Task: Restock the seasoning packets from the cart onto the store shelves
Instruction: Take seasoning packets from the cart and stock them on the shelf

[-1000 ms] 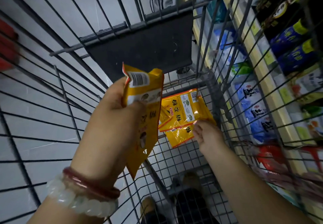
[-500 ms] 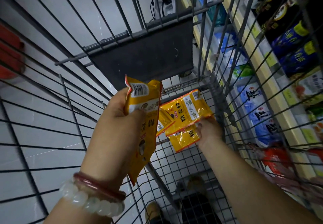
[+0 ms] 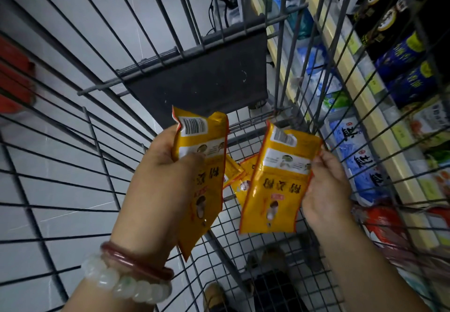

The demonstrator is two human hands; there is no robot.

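Inside a grey wire cart (image 3: 246,243) I hold two yellow seasoning packets. My left hand (image 3: 168,190) grips one yellow packet (image 3: 204,156) upright by its left edge, barcode at the top. My right hand (image 3: 326,190) pinches a second yellow packet (image 3: 277,185) by its right edge, lifted above the cart floor. Between the two, parts of more yellow packets (image 3: 237,173) lie on the cart's wire bottom, mostly hidden.
Store shelves (image 3: 365,107) run along the right beyond the cart wall, stocked with blue-and-white bags (image 3: 358,163), dark bottles (image 3: 389,19) and red packs (image 3: 384,224). A dark flap (image 3: 202,78) closes the cart's far end. Grey tiled floor lies left; my shoes show below.
My right hand has picked a yellow packet off the pile on the cart floor and raised it toward me. My left hand keeps its packet, shifted slightly up.
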